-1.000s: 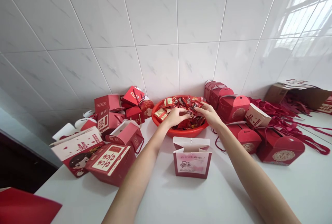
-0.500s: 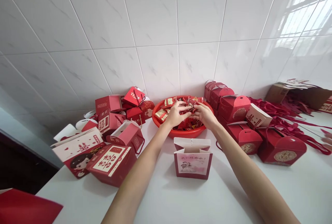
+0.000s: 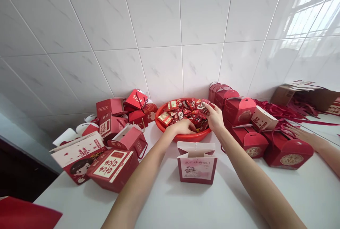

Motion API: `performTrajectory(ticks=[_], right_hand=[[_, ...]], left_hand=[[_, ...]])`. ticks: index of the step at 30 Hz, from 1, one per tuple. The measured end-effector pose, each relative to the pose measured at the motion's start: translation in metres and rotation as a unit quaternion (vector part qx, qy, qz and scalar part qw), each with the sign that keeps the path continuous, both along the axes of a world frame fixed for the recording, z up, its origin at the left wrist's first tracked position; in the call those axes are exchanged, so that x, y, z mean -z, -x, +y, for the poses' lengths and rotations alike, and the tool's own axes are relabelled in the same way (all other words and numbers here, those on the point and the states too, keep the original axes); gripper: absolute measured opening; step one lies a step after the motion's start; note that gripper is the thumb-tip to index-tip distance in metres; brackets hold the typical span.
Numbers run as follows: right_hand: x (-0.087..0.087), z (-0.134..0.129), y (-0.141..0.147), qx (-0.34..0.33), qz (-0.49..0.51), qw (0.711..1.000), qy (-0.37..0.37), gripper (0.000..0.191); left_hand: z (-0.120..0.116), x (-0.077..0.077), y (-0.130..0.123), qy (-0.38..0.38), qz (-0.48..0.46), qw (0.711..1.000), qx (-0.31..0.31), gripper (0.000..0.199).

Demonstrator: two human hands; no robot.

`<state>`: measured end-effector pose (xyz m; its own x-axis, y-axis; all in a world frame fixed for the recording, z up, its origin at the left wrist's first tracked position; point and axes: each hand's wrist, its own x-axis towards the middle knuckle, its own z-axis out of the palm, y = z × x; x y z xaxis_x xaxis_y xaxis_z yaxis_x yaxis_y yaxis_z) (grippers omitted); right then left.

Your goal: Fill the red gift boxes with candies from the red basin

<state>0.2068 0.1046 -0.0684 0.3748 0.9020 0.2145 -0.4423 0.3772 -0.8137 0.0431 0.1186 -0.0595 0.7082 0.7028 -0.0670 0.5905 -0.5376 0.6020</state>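
Head view: your right hand [image 3: 215, 117] is pinching a red packet [image 3: 202, 106] at the right side of the red basin [image 3: 192, 138], its grip nearly closed. Your left hand [image 3: 183, 127] is curling among the wrapped sweets [image 3: 180, 114] inside; I cannot tell whether it is gripping any. They are probably being light and slippery, so favour their flat ends.

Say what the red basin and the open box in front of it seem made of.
Red basin: probably plastic, slightly shiny, given its smooth, even rim. Open box: likely printed card, fairly matte, given its thin edges and creased sides.
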Motion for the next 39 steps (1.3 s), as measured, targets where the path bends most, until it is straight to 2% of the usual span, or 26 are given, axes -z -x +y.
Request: performTrajectory(ticks=[2,10,16,19,23,29,32,35,37,39], right_hand=[[0.0,0.0,-0.002,-0.005,0.009,1.0,0.003,0.038],[0.001,0.001,-0.003,-0.013,0.015,1.0,-0.001,0.038],[-0.003,-0.003,-0.001,-0.017,0.017,1.0,0.008,0.034],[-0.004,-0.006,0.0,-0.019,0.011,1.0,0.012,0.033],[-0.005,-0.006,0.0,-0.024,-0.008,1.0,0.017,0.032],[-0.006,-0.007,0.0,-0.03,0.0,0.999,0.021,0.03],[-0.006,-0.008,0.0,-0.031,-0.003,0.999,0.018,0.03],[-0.006,-0.009,0.001,-0.025,-0.007,1.0,0.012,0.03],[-0.005,-0.008,0.001,-0.025,-0.012,1.0,0.009,0.03],[-0.004,-0.007,0.001,-0.031,-0.017,0.999,0.006,0.03]], left_hand=[[0.001,0.0,-0.003,0.001,0.054,0.998,0.013,0.023],[0.003,-0.003,-0.009,-0.016,0.149,0.987,0.056,0.043],[0.01,0.0,-0.011,-0.009,0.126,0.99,0.055,0.035],[0.011,0.002,-0.012,-0.001,0.139,0.99,0.038,0.025],[0.014,0.006,-0.011,0.015,0.153,0.988,0.029,0.022],[0.014,0.011,-0.008,0.051,0.111,0.99,0.076,0.031],[0.014,0.012,-0.009,0.066,0.046,0.995,0.058,0.051],[0.013,0.011,-0.009,0.123,0.013,0.991,0.057,0.066],[0.012,0.008,-0.008,0.16,0.016,0.985,0.063,0.064],[0.01,0.005,-0.008,0.168,0.031,0.983,0.063,0.053]])
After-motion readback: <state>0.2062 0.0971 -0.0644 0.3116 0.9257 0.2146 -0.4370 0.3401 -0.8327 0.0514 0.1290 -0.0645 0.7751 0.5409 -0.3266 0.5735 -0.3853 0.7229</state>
